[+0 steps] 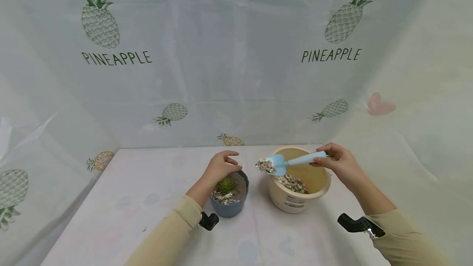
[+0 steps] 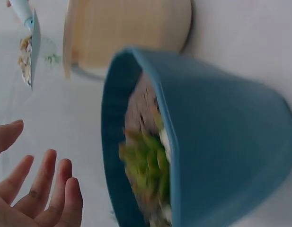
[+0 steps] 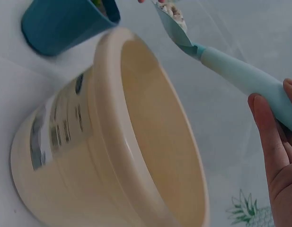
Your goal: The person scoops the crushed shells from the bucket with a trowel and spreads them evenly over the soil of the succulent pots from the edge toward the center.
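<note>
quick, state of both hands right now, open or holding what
Left hand: open, holding nothing, near the pot.
Right hand: holding the trowel, which carries gravel.

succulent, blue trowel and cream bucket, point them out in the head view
succulent point(image 1: 226, 185): head view, its green leaves
blue trowel point(image 1: 298, 160): head view, its handle
cream bucket point(image 1: 313, 177): head view, its inner wall

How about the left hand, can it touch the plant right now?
Probably yes. The left hand looks empty and close by the pot, whose top is open, and nothing shows between the fingers and the plant.
</note>
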The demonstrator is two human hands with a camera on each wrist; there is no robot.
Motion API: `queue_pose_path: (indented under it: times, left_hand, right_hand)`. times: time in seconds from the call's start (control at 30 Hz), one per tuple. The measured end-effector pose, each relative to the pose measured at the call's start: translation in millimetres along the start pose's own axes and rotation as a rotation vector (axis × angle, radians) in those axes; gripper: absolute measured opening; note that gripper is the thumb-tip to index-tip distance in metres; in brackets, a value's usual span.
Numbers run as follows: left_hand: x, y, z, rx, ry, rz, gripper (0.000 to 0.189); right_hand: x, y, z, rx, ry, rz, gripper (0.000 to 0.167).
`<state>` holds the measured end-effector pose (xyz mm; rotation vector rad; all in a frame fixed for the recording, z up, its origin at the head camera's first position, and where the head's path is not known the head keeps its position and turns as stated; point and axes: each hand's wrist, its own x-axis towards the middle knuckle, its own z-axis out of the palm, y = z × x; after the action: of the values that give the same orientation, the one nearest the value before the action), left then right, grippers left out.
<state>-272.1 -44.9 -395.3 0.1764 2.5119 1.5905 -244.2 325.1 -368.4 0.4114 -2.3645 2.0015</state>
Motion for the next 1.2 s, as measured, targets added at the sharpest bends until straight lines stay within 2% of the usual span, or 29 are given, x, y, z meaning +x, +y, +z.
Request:
queue_pose_path:
  times: [0.2,0.37,0.67,0.8,0.9,1.07,1.2]
  left_hand:
    - [-2.4,-10.5,-24.6,0.061,0.037,-0.012,0.049]
    - [-3.9,-24.3,-39.5,0.095,0.061,-0.016,0.048]
    - [-5.8,-62.3,-59.8,0.086,0.018,-0.008,0.046]
    - [-6.9,-82.0,-65.7,0.108,-0.026,-0.008,0.044]
    - [-6.6,-91.6,-67.4,0.101,-0.077,0.011,0.043]
    - [-6.0,-98.6,-70.2,0.075,-0.166,0.073,0.039]
    - [-5.7,-102.5,-73.4,0.064,-0.228,0.087,0.038]
  right_hand:
    - [1.8,3.7,28.5,0.022,0.016,0.013,0.026]
    - [-0.6,10.6,49.0,0.066,0.018,0.023,0.031]
    - [2.9,23.5,79.4,0.148,0.027,0.006,0.038]
    - [4.4,28.3,91.1,0.172,0.044,0.027,0.039]
    - [5.0,32.5,97.7,0.172,0.056,0.052,0.037]
    - [5.7,36.5,105.8,0.167,0.052,0.05,0.037]
    - [6.2,37.5,108.8,0.183,0.039,0.043,0.037]
